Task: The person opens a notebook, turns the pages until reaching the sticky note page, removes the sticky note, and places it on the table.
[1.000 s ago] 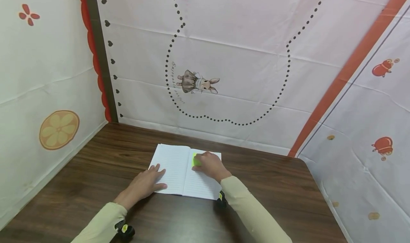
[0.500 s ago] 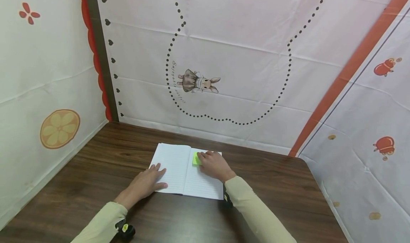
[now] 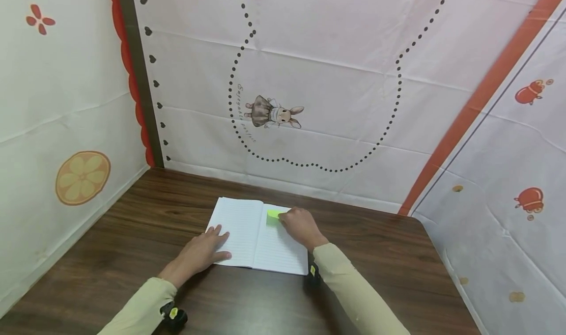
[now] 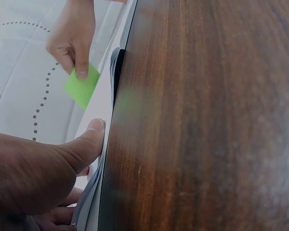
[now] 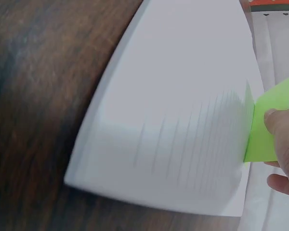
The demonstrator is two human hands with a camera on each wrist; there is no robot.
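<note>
An open notebook [image 3: 240,222] with lined white pages lies on the table. My left hand [image 3: 203,251] rests on its left page with fingers spread; in the left wrist view, the thumb [image 4: 86,147] lies along the page near the lower edge. Over the upper part of the right page, my right hand [image 3: 302,227] pinches a bright green sticky note [image 5: 267,125] between thumb and fingers. Seen from the right wrist, the note stands tilted up, its lower edge right at the paper, where a green tint shows beside it. The right fingertips are partly hidden behind the note.
The dark brown wooden table [image 3: 132,227] extends around the notebook on every side. White printed cloth [image 3: 331,104] hangs behind the table and along both sides. A small black device [image 3: 174,318] is strapped at each wrist.
The sticky note lay flat under my right fingers earlier; now it is pinched and raised from the page. My right hand has shifted slightly right. The left hand has stayed put.
</note>
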